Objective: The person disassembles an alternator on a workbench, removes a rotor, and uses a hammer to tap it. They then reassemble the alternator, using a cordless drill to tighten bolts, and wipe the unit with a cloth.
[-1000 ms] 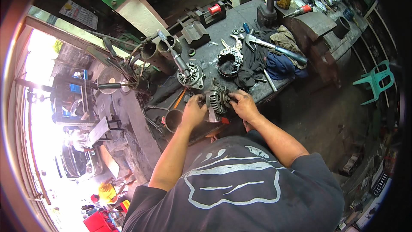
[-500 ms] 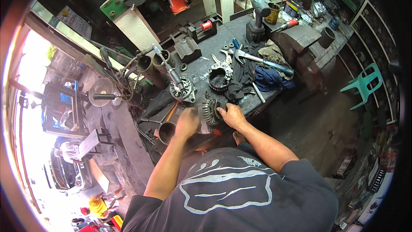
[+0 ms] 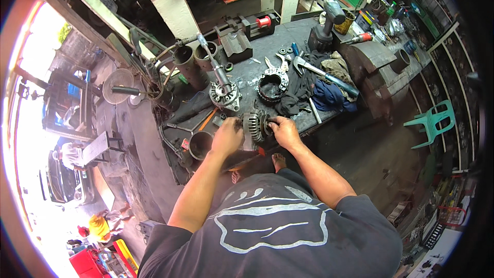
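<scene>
A ribbed metal alternator rotor [image 3: 253, 125] lies crosswise between my hands at the bench's near edge. My left hand [image 3: 228, 136] is closed at its left end, fingertips partly hidden. My right hand [image 3: 284, 132] pinches the shaft end on the right. Just beyond, a round alternator housing [image 3: 225, 102] has a long metal tool [image 3: 220, 76] standing against it. To its right sits an open ring-shaped housing [image 3: 271, 85], with pliers [image 3: 282, 64] behind it.
Dark rags [image 3: 296, 95], a hammer [image 3: 324, 75] and a cordless impact driver [image 3: 322, 28] occupy the right side. Metal cylinders [image 3: 191, 67] stand at the left, and an open can [image 3: 200, 144] is near my left forearm. A bench vise [image 3: 368, 54] is at far right.
My left hand, blurred and apart from the rotor before, now grips its left end. The rotor is turned more level between both hands. The whole view has shifted slightly.
</scene>
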`<state>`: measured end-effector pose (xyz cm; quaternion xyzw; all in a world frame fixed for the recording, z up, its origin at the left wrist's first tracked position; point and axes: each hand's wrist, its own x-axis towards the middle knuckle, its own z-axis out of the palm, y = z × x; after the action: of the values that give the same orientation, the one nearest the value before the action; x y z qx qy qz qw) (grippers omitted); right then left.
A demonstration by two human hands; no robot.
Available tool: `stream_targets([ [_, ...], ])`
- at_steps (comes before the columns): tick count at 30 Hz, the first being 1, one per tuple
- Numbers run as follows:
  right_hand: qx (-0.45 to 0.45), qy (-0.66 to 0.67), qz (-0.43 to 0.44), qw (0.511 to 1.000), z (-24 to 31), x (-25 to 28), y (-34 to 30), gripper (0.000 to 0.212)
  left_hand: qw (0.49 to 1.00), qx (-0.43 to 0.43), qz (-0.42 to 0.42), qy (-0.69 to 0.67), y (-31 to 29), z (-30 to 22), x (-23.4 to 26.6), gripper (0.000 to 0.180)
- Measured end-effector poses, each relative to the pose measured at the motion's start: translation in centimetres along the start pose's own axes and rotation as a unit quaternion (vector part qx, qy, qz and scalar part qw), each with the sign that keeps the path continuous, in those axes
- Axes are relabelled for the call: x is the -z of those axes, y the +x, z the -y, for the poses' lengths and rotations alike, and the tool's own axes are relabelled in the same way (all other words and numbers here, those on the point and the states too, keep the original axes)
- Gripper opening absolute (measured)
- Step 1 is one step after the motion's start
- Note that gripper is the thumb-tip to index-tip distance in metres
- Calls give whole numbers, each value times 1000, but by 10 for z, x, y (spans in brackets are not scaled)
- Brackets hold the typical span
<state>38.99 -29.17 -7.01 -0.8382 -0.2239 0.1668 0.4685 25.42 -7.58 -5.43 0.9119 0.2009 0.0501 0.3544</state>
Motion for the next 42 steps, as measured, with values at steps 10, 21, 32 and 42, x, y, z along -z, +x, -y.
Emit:
stream_targets([
  [10,-14,-51,14,999,4,4,-8,35,1000,0,-2,11,-2,3,0,45],
  [21,-259,46,101,960,-18,-5,14,59,1000,-21,-3,11,-2,8,-1,41],
  [32,9,-252,64,966,-7,21,-8,37,1000,-13,6,-7,2,8,2,40],
  [42,121,-174,-6,977,-2,12,-5,49,1000,-8,-4,5,1,8,2,40],
])
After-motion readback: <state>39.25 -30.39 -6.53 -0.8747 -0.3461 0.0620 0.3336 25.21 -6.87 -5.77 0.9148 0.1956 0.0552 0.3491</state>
